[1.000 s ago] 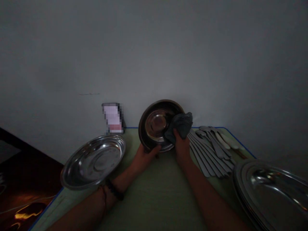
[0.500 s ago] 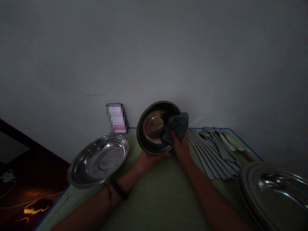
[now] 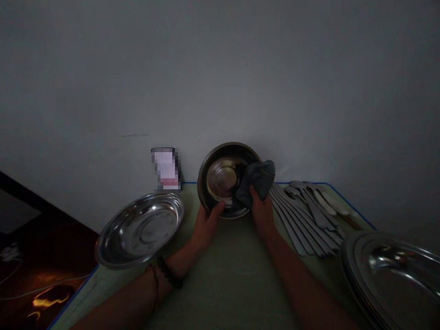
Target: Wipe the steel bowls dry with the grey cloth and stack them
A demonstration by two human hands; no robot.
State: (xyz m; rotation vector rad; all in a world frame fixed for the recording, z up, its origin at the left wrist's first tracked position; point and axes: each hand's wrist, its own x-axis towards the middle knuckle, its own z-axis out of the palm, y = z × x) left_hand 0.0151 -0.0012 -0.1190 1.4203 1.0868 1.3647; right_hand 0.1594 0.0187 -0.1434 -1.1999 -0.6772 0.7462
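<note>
A round metal bowl (image 3: pixel 222 176) is held up at the middle, tilted so that its inside faces me. My left hand (image 3: pixel 206 224) grips its lower left rim, thumb over the edge and the other fingers hidden behind. My right hand (image 3: pixel 263 211) is closed on a dark grey cloth (image 3: pixel 257 181), which it presses against the bowl's right side and rim. A shallow metal dish (image 3: pixel 140 231) lies to the left of my left forearm.
Flat metal cutlery (image 3: pixel 305 220) lies fanned out at the right, with white-handled pieces (image 3: pixel 330 201) beside it. Stacked metal plates (image 3: pixel 395 270) stand at the near right. A phone (image 3: pixel 167 168) leans on the wall (image 3: pixel 220 68) behind the green table (image 3: pixel 233 284).
My left hand has shifted from under the bowl to its lower left rim, its thumb now over the edge. Bowl and cloth have moved slightly to the right.
</note>
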